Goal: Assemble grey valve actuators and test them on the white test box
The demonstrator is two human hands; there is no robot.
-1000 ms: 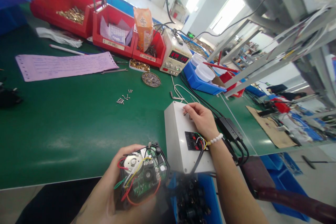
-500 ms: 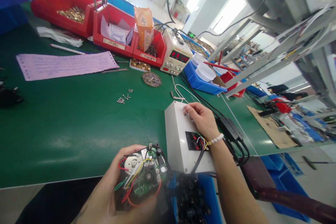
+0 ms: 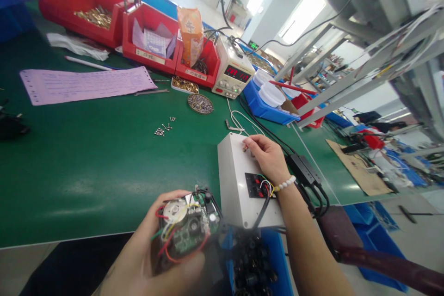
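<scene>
Beside the grey box, wired electronics are gripped by the left hand, the box's metal stub by the right hand.

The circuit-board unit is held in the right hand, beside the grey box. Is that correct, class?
Not quite: the head view shows the circuit-board unit in the left hand, not the right hand. It is indeed beside the grey box.

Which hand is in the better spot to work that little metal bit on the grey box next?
Probably the right hand: it sits right at the small metal part on the grey box. The left hand looks busy, holding the open device.
</scene>
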